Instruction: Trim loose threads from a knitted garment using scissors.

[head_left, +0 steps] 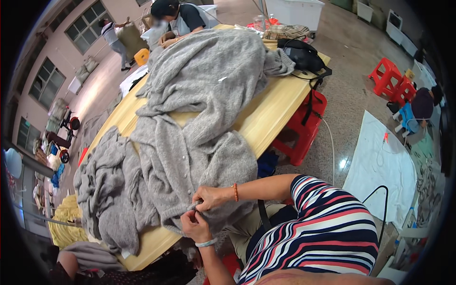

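A grey knitted cardigan (190, 152) with a row of small buttons lies spread over a long wooden table (266, 114). Both of my hands pinch its lower edge at the table's near end. My right hand (209, 197), with an orange bead bracelet on the wrist, grips the edge from above. My left hand (194, 225), wearing a pale bangle, holds the same edge just below it, fingers closed on the knit. A bunched pile of grey knitwear (107, 190) lies to the left of my hands.
More grey knitwear (213, 66) covers the table's far half, where a person (178, 21) leans over it. A black bag (304, 57) sits at the table's right edge, a red plastic stool (304, 130) beneath it. Red stools (392, 78) and a white sheet (380, 166) are on the floor.
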Demonstrator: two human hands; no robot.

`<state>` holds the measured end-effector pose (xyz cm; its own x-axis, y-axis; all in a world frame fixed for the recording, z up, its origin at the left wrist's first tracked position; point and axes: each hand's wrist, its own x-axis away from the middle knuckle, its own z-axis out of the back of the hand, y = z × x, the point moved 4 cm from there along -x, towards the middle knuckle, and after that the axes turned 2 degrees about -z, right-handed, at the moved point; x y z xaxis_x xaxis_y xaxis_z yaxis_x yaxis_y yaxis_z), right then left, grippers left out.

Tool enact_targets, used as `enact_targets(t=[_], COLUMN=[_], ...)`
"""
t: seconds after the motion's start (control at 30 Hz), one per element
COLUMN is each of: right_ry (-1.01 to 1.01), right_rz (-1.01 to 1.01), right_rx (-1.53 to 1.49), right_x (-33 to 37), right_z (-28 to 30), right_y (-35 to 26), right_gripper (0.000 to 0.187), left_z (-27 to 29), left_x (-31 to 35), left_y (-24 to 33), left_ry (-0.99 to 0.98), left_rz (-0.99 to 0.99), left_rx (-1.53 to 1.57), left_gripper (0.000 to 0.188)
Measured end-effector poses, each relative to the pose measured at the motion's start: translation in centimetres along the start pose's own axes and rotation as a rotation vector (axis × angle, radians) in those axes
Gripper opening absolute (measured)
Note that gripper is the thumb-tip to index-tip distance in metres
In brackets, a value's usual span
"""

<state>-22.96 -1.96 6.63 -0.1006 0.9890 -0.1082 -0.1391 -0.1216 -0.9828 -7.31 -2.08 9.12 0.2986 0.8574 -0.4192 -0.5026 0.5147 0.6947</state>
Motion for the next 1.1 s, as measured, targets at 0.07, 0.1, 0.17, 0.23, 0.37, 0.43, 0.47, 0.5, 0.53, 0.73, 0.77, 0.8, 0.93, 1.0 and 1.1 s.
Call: enact_targets(t=[0.07, 0.1, 0.17, 0.23, 0.37, 0.43, 0.47, 0.5, 0.53, 0.73, 0.77, 0.8, 0.93, 1.0, 1.1], right_ry=[-0.022, -0.054, -0.105, -0.138, -0.180, -0.214, -0.241, -0.240, -0.237, -0.062, -0.072, -0.091, -0.319, -0.360, -0.242], right_rz=[-0.012, -0.058, -0.171, -0.258, -0.293, -0.289, -0.301, -0.306, -0.307, -0.078, -0.039, 0.011, 0.097, -0.035, -0.007], right_rx=[-0.017, -0.072, -0.202, -0.288, -0.358, -0.350, -0.366, -0.325, -0.281, 0.542, 0.565, 0.584, 0.579, 0.606, 0.611], right_x=[-0.3, -0.7, -0.9, -1.0, -1.3, -1.3, -1.3, -1.3, -1.4, -0.2, 0.4, 0.6, 0.7, 0.7, 0.1], right_z=[0.1, 0.0, 0.0, 0.7, 1.0, 1.1, 0.9, 1.0, 1.1, 0.0, -0.1, -0.4, 1.2, 3.0, 4.9], right_y=[0.4, 0.9, 1.8, 2.5, 1.6, 0.8, 0.8, 0.9, 0.5, -1.8, -2.1, -2.5, -3.3, -3.6, -3.9], right_gripper=[0.023, 0.021, 0.017, 0.017, 0.017, 0.018, 0.018, 0.019, 0.020, 0.033, 0.033, 0.033, 0.025, 0.021, 0.018], left_z=[0.0, 0.0, -0.1, -0.4, -0.9, -1.2, -1.2, -1.2, -1.2, 1.0, 1.6, 1.7, 1.1, 1.6, 2.9], left_x=[0.2, 0.1, 0.0, -0.5, -0.2, -0.2, -0.1, -0.2, -0.1, -0.3, -1.3, -1.4, -1.2, -1.3, -2.2], left_y=[0.0, -0.1, -0.5, -0.9, -4.5, -5.0, -5.1, -4.9, -4.9, -2.8, 0.6, 0.4, -0.8, -2.5, -3.7], left_ry=[-0.006, -0.006, -0.028, -0.068, -0.174, -0.210, -0.243, -0.245, -0.249, -0.062, -0.066, -0.062, -0.304, -0.372, -0.408], left_rz=[-0.097, -0.077, -0.068, 0.058, 0.479, 0.695, 0.754, 0.789, 0.819, 0.297, 0.060, 0.064, -0.264, -0.250, -0.131], left_rx=[-0.046, -0.049, 0.021, 0.193, 0.908, 1.181, 1.234, 1.273, 1.315, 0.537, 0.209, 0.208, -0.082, -0.133, -0.090], left_gripper=[0.010, 0.010, 0.009, 0.009, 0.010, 0.014, 0.016, 0.016, 0.016, 0.032, 0.049, 0.049, 0.048, 0.033, 0.025])
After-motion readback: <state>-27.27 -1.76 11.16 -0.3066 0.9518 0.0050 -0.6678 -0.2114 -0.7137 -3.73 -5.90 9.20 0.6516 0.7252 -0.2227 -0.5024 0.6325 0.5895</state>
